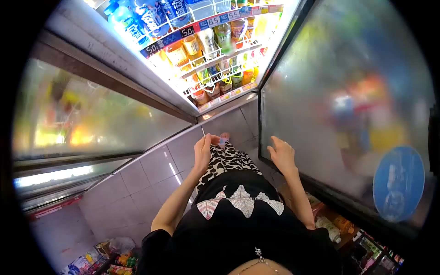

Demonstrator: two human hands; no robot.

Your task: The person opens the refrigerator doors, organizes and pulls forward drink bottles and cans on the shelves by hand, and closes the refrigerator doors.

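Note:
My left hand (204, 153) is in front of my body with its fingers curled. A thin white stick-like thing (203, 131) shows just above its fingertips; what kind it is I cannot tell. To the right, my right hand (283, 156) has its thumb and forefinger apart and nothing in it. That hand is nearest the edge of an open, fogged glass door (339, 101). Ahead stands a lit drinks fridge (229, 94), its wire shelves holding several bottles, with blue-labelled bottles (153, 18) at the top.
A second fogged glass door (91, 114) is on the left. Price tags (188, 31) line the shelf edge. Grey floor tiles (146, 169) lie below. Packaged goods (98, 259) sit at the lower left, and bottles (329, 229) stand on a shelf at the lower right.

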